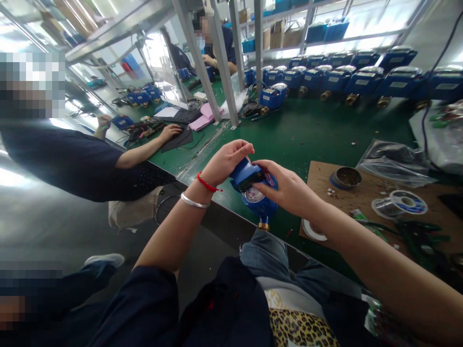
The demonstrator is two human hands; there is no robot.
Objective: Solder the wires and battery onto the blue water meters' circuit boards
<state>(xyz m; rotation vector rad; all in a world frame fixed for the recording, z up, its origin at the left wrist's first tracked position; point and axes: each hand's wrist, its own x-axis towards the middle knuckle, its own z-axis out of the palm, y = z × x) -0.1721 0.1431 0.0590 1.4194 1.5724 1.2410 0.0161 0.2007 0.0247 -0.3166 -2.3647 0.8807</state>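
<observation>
I hold a blue water meter [257, 201] with a brass fitting at its bottom, above the near edge of the green bench [307, 135]. My left hand [226, 161] is closed over the meter's blue top cover. My right hand [285, 188] grips the meter's right side, fingers curled against the open electronics with thin wires. A red string and a silver bangle circle my left wrist.
A brown board [365, 193] to the right bears a solder spool [400, 204], a round tin [346, 177], tape and green pliers. Several blue meters [361, 79] line the back. Plastic bags [394, 159] lie right. A seated co-worker [83, 159] works at left; another person sits farther back.
</observation>
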